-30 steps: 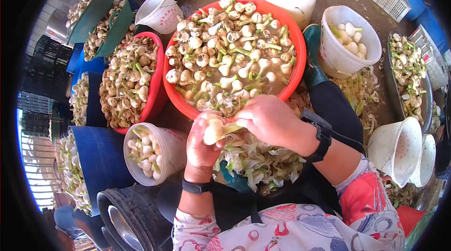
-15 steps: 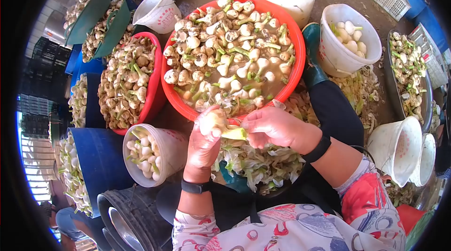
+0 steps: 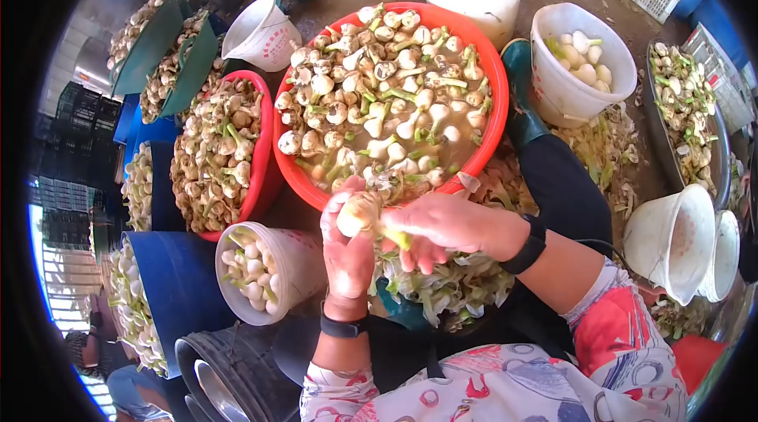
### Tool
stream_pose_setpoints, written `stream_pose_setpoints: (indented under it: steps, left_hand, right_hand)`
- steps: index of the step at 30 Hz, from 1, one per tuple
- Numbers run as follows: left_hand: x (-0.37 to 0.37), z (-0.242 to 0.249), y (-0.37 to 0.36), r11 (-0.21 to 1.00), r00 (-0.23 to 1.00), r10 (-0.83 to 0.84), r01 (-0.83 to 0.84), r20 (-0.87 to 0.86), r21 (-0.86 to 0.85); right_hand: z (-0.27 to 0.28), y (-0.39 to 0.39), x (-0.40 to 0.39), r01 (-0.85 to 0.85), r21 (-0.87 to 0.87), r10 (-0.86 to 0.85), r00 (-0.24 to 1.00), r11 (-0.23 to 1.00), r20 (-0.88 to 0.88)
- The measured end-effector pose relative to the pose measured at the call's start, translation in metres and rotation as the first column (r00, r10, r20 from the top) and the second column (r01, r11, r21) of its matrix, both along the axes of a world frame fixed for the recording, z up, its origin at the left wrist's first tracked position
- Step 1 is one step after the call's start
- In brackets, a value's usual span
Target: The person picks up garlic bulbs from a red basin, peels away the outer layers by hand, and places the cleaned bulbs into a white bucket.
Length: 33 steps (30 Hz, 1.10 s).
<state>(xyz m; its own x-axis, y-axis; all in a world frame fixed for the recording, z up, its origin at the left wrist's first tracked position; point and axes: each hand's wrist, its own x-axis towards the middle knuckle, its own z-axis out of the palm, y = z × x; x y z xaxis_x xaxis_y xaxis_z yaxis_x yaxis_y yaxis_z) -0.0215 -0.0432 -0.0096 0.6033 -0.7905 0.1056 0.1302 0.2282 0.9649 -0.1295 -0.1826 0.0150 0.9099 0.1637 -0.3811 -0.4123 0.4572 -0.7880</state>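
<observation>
My left hand is closed around a pale garlic bulb with a short green stem, held over the near rim of a red tub. Against the bulb's stem side, my right hand has its thumb and fingers around the stem, whose green tip pokes out below them. Inside the tub, unpeeled garlic bulbs lie in murky water. Beneath my hands is a heap of peeled garlic skins.
A white bucket of peeled bulbs leans at my left, beside a blue barrel and a red basin of dirty garlic. Another white bucket with peeled bulbs stands right of the tub. White pails lie tilted at far right.
My right hand has moved in closer to the bulb and covers more of its stem. The bulb has turned, its round end now facing me more. The view has shifted slightly.
</observation>
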Motion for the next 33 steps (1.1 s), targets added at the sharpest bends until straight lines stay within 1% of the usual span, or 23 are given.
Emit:
stream_pose_setpoints:
  steps: [2, 3, 4, 6, 8, 9, 11, 12, 13, 14, 15, 16, 19, 22, 23, 24, 26, 27, 28, 29, 30, 32, 33]
  left_hand:
    - [-0.006, 0.005, -0.003, 0.995, 0.995, 0.028, -0.037, -0.099, -0.094]
    - [-0.005, 0.006, -0.003, 0.999, 0.999, 0.042, -0.042, -0.001, 0.009]
    - [-0.002, 0.002, -0.001, 0.999, 0.999, 0.044, -0.044, -0.002, 0.010]
    - [0.005, -0.001, -0.002, 0.907, 0.960, 0.069, -0.174, 0.272, 0.384]
    - [0.002, 0.003, -0.002, 0.907, 0.929, 0.082, -0.220, 0.362, 0.359]
    - [0.003, 0.006, -0.001, 0.920, 0.956, 0.033, -0.143, 0.292, 0.366]
    - [0.005, 0.009, 0.000, 0.928, 0.975, -0.019, -0.065, 0.220, 0.368]
    - [0.006, 0.010, 0.000, 0.965, 0.999, -0.044, 0.047, -0.020, 0.257]
    - [0.007, 0.010, 0.000, 0.985, 0.963, -0.096, 0.129, -0.253, 0.118]
    - [0.005, 0.013, -0.001, 0.985, 0.963, -0.094, 0.127, -0.251, 0.118]
    - [0.003, 0.018, -0.003, 0.975, 0.895, -0.187, 0.219, -0.406, 0.035]
    - [0.001, 0.020, -0.005, 0.953, 0.793, -0.283, 0.297, -0.540, -0.063]
    - [-0.009, 0.023, -0.006, 0.947, 0.765, -0.316, 0.291, -0.562, -0.136]
    - [-0.010, 0.015, -0.004, 0.948, 0.689, -0.316, 0.256, -0.652, -0.189]
    - [-0.009, 0.011, -0.003, 0.950, 0.627, -0.311, 0.235, -0.714, -0.208]
    - [-0.007, 0.010, -0.002, 0.950, 0.628, -0.312, 0.230, -0.713, -0.212]
    - [-0.003, 0.009, 0.002, 0.948, 0.682, -0.315, 0.194, -0.659, -0.253]
    - [0.004, 0.003, 0.002, 0.956, 0.710, -0.292, 0.239, -0.641, -0.171]
    - [0.004, -0.002, 0.000, 0.971, 0.799, -0.228, 0.227, -0.556, -0.072]
    - [0.003, -0.002, -0.002, 0.984, 0.833, -0.140, 0.179, -0.535, 0.022]
    - [0.004, -0.002, -0.003, 0.985, 0.861, -0.053, 0.128, -0.505, 0.116]
    - [0.006, 0.000, -0.003, 0.979, 0.886, -0.039, 0.127, -0.461, 0.161]
    - [0.006, 0.001, -0.001, 0.966, 0.909, -0.034, 0.136, -0.415, 0.219]
  right_hand:
    - [-0.015, 0.009, 0.001, 0.056, 0.007, -0.056, 0.997, 0.998, 0.054]
    - [-0.019, 0.014, 0.003, 0.237, -0.412, -0.171, 0.967, 0.880, 0.191]
    - [-0.022, 0.016, 0.004, 0.411, -0.716, -0.207, 0.910, 0.564, 0.360]
    - [-0.028, 0.017, 0.002, 0.327, -0.747, -0.151, 0.943, 0.579, 0.297]
    - [-0.030, 0.020, -0.002, 0.471, -0.822, -0.049, 0.875, 0.321, 0.482]
    - [-0.032, 0.018, -0.002, 0.472, -0.821, -0.053, 0.875, 0.320, 0.482]
    - [-0.035, 0.010, 0.002, 0.600, -0.743, -0.102, 0.793, 0.298, 0.600]
    - [-0.035, 0.006, 0.002, 0.600, -0.743, -0.102, 0.793, 0.298, 0.600]
    - [-0.034, 0.002, 0.001, 0.530, -0.559, -0.283, 0.836, 0.637, 0.470]
    - [-0.030, -0.001, 0.000, 0.451, -0.245, -0.385, 0.881, 0.858, 0.275]
    - [-0.021, -0.002, 0.001, 0.494, -0.006, -0.484, 0.855, 0.869, 0.187]
    - [-0.021, -0.005, 0.003, 0.493, -0.006, -0.483, 0.855, 0.870, 0.191]
    - [-0.021, -0.012, 0.006, 0.685, 0.346, -0.742, 0.668, 0.642, 0.053]
    - [-0.023, -0.016, 0.012, 0.807, 0.330, -0.853, 0.522, 0.489, -0.012]
    - [-0.040, -0.036, 0.009, 0.757, 0.507, -0.829, 0.543, 0.412, -0.136]
    - [-0.033, -0.048, 0.009, 0.869, 0.425, -0.906, 0.367, 0.253, -0.211]
    - [-0.052, -0.062, -0.001, 0.847, -0.134, -0.820, 0.532, 0.514, 0.210]
    - [-0.068, -0.050, 0.003, 0.619, -0.639, -0.479, 0.776, 0.456, 0.410]
    - [-0.065, -0.031, 0.006, 0.329, -0.940, -0.056, 0.944, 0.090, 0.325]
    - [-0.058, -0.022, 0.002, -0.066, -0.987, 0.017, 0.998, 0.144, -0.065]
    - [-0.044, -0.013, 0.002, -0.066, -0.988, 0.019, 0.998, 0.139, -0.064]
    - [-0.025, -0.001, 0.005, 0.610, -0.784, -0.246, 0.782, 0.112, 0.573]
    - [-0.018, 0.003, 0.006, 0.605, -0.787, -0.245, 0.786, 0.119, 0.567]
